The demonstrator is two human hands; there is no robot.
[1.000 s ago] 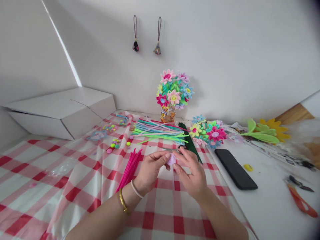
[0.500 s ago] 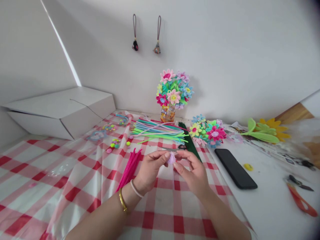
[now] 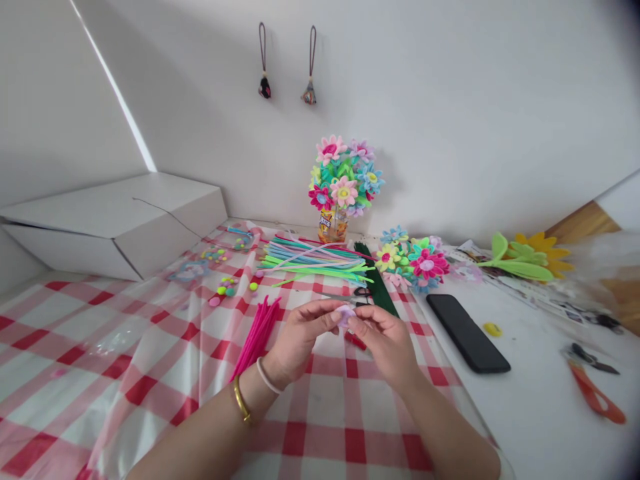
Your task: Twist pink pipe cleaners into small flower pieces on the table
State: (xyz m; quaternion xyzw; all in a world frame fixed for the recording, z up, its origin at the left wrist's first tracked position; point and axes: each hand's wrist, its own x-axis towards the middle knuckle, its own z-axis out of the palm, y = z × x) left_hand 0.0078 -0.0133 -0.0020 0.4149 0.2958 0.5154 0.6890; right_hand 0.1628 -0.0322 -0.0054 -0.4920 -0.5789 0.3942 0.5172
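Over the middle of the checked tablecloth [image 3: 320,400], a small pale-lilac fuzzy piece [image 3: 345,316] is pinched between both hands. It looks like bent pipe cleaner, though its exact shape is partly covered by fingers. My left hand [image 3: 304,337] grips its left side with thumb and forefinger. On the right side, my right hand [image 3: 389,343] has its thumb and fingertips closed on the same piece. Just beyond my fingers lie dark-handled scissors [image 3: 361,293]. A bundle of hot-pink pipe cleaners [image 3: 257,337] rests left of my left hand.
Farther back lie multicoloured pipe cleaners [image 3: 315,262], dark green stems [image 3: 381,293] and pompoms [image 3: 225,291]. Fuzzy flowers stand in a jar [image 3: 333,227]; more flowers [image 3: 415,262] lie right of it. A phone [image 3: 467,333] and an orange-handled tool [image 3: 595,393] are at right, a white box [image 3: 120,220] at left.
My fingers have shifted slightly on the lilac piece, which now looks flatter and tilted. The whole view has moved a little, so the surroundings appear slightly farther left and up.
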